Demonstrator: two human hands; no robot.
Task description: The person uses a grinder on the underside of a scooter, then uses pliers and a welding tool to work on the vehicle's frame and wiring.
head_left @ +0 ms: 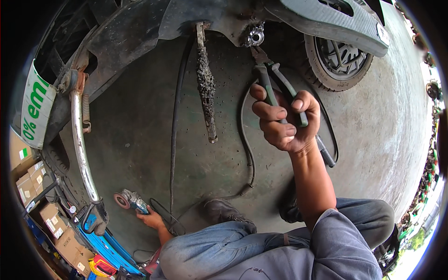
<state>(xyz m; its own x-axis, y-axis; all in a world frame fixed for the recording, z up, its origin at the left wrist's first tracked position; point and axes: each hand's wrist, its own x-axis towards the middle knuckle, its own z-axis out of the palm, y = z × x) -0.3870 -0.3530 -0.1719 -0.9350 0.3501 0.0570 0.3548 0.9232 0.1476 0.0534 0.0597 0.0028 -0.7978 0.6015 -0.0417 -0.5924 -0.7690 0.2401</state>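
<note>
My right hand [284,114] is closed around the green-and-grey handles of pliers [273,84], whose jaws point up just below a shiny metal fitting [255,35] on the dark underside of the vehicle [182,18]. Left of the pliers, a metal bar [205,79] thickly crusted with dark lumps extends from the frame. At the lower left, my left hand [149,217] grips a blue angle grinder [133,200] with a worn disc, held low. A rod-like tool [324,151] lies partly hidden behind my right forearm.
A small wheel [338,60] is at the upper right and a metal stand [81,135] with a spring at the left. Black cables [173,130] run over the concrete floor [373,130]. Cardboard boxes [70,247] are stacked at the far left. My bent legs [214,242] fill the lower edge.
</note>
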